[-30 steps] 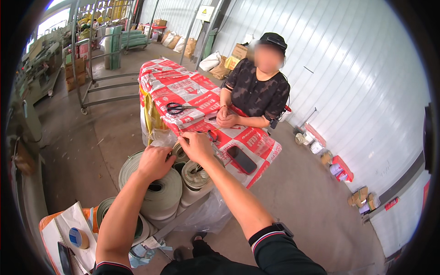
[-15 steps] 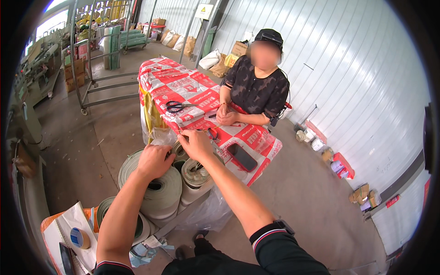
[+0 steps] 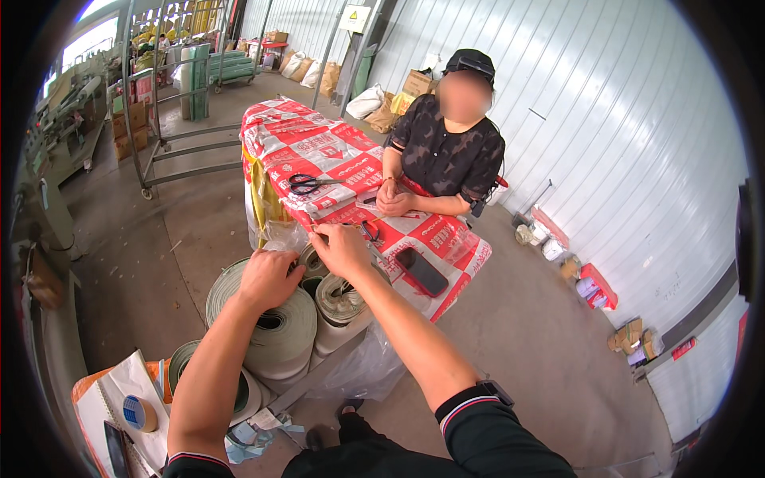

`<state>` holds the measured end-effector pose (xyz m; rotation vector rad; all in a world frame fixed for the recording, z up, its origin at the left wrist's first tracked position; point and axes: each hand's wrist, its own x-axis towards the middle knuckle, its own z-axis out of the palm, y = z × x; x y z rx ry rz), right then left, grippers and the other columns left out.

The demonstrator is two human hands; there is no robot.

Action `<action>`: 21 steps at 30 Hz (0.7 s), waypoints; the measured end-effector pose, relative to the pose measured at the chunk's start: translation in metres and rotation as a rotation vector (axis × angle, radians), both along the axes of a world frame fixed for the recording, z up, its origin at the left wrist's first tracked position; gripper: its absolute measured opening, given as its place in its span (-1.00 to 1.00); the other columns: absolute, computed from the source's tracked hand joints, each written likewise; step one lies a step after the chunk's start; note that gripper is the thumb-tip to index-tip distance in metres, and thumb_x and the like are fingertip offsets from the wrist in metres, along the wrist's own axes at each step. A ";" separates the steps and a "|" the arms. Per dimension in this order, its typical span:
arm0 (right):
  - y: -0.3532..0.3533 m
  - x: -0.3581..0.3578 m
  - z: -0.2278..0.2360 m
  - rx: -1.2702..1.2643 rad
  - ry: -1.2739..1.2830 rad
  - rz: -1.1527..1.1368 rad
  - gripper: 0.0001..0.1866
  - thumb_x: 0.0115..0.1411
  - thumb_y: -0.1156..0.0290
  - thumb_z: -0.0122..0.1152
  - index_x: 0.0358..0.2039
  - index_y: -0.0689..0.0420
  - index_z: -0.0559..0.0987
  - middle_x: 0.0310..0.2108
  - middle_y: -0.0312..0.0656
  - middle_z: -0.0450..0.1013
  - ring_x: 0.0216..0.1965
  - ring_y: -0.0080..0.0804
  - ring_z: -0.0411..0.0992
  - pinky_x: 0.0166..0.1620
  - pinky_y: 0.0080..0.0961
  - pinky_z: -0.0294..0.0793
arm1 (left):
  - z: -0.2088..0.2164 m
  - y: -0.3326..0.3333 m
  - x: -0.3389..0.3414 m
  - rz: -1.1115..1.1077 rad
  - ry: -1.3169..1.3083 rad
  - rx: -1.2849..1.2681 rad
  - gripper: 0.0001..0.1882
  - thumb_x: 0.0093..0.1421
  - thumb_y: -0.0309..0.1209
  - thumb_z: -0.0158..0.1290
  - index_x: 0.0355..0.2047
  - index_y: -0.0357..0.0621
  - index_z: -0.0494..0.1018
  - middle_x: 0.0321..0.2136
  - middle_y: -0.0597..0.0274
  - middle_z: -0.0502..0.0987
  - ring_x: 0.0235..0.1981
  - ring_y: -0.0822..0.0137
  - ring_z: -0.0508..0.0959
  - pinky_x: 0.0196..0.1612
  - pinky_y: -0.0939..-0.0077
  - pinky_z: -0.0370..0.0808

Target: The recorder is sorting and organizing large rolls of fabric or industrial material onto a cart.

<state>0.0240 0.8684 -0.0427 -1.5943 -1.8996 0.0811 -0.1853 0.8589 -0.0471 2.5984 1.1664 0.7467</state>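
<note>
My left hand point(image 3: 271, 279) is closed above a large pale roll of sheet material point(image 3: 279, 331), its fingertips hidden from me. Close by on its right, my right hand point(image 3: 341, 250) is closed at the near edge of a table covered in red-and-white printed sheeting point(image 3: 319, 147). Crumpled clear plastic point(image 3: 284, 237) lies just beyond the hands; whether either one grips it, I cannot tell. Beside my right hand lies a red-handled tool point(image 3: 370, 231), partly hidden. A black phone point(image 3: 421, 272) rests farther right, and black-handled scissors point(image 3: 306, 185) lie farther up the table.
Across the table a person point(image 3: 446, 155) leans with hands together on the sheeting. Smaller rolls point(image 3: 340, 301) stand beside the big one. At lower left are papers and a tape roll point(image 3: 139, 414). A metal rack point(image 3: 191, 151) stands at the far left.
The person across the table has shifted slightly to the right. My hands stay in nearly the same place and pose.
</note>
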 end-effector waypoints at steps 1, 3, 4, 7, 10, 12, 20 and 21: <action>0.000 0.000 0.000 0.001 0.001 0.000 -0.70 0.35 0.19 0.23 -0.32 0.17 0.71 -0.43 0.12 0.62 -0.28 0.14 0.62 -0.04 0.03 0.55 | 0.000 0.000 0.000 0.001 -0.002 0.005 -0.64 0.28 -0.17 0.17 -0.15 -0.22 0.68 -0.33 -0.10 0.69 -0.21 -0.10 0.68 0.02 0.03 0.54; 0.001 0.001 -0.001 0.010 -0.005 0.005 -0.70 0.35 0.19 0.23 -0.32 0.17 0.71 -0.43 0.12 0.62 -0.28 0.14 0.62 -0.02 0.03 0.54 | -0.002 0.000 0.001 0.002 -0.018 0.008 -0.68 0.28 -0.17 0.17 -0.22 -0.20 0.65 -0.35 -0.07 0.69 -0.21 -0.09 0.68 0.02 0.02 0.53; 0.001 0.001 0.000 0.010 -0.004 0.005 -0.70 0.35 0.19 0.23 -0.32 0.17 0.71 -0.43 0.12 0.62 -0.28 0.14 0.62 -0.02 0.03 0.54 | -0.003 0.001 0.001 0.004 -0.034 0.011 -0.70 0.28 -0.16 0.17 -0.29 -0.18 0.63 -0.37 -0.04 0.69 -0.22 -0.08 0.67 0.02 0.01 0.52; 0.000 0.000 0.001 -0.007 0.000 -0.003 -0.69 0.35 0.19 0.22 -0.31 0.17 0.71 -0.42 0.13 0.62 -0.27 0.14 0.62 -0.01 0.03 0.54 | -0.003 0.000 0.001 0.005 -0.023 0.001 -0.70 0.28 -0.17 0.17 -0.29 -0.18 0.62 -0.37 -0.03 0.69 -0.22 -0.08 0.67 0.02 0.00 0.52; -0.001 0.000 0.001 -0.009 -0.012 -0.010 -0.69 0.36 0.18 0.22 -0.31 0.17 0.71 -0.42 0.13 0.62 -0.27 0.15 0.62 0.00 0.03 0.54 | -0.004 0.001 0.001 0.002 -0.031 0.013 -0.70 0.28 -0.17 0.17 -0.29 -0.18 0.62 -0.37 -0.03 0.69 -0.22 -0.09 0.67 0.02 0.00 0.52; 0.000 0.000 0.000 0.002 -0.011 -0.003 -0.68 0.36 0.17 0.22 -0.30 0.18 0.72 -0.42 0.13 0.62 -0.28 0.15 0.62 0.00 0.02 0.54 | -0.005 0.001 0.001 0.002 -0.036 0.019 -0.70 0.28 -0.17 0.17 -0.29 -0.17 0.62 -0.37 -0.03 0.69 -0.22 -0.09 0.67 0.02 0.00 0.52; 0.001 0.001 -0.003 0.024 0.000 -0.001 -0.69 0.35 0.17 0.22 -0.31 0.17 0.71 -0.43 0.11 0.62 -0.28 0.14 0.62 -0.01 0.02 0.54 | 0.001 0.001 0.001 0.003 0.015 -0.027 -0.65 0.29 -0.17 0.17 -0.14 -0.22 0.67 -0.30 -0.10 0.70 -0.18 -0.10 0.68 0.05 0.03 0.53; 0.002 0.001 -0.003 0.026 0.000 -0.001 -0.69 0.35 0.17 0.22 -0.31 0.17 0.70 -0.43 0.11 0.62 -0.28 0.14 0.62 -0.01 0.02 0.54 | 0.000 0.001 0.001 0.003 0.016 -0.029 -0.65 0.29 -0.17 0.16 -0.13 -0.22 0.67 -0.30 -0.10 0.70 -0.18 -0.10 0.68 0.05 0.03 0.53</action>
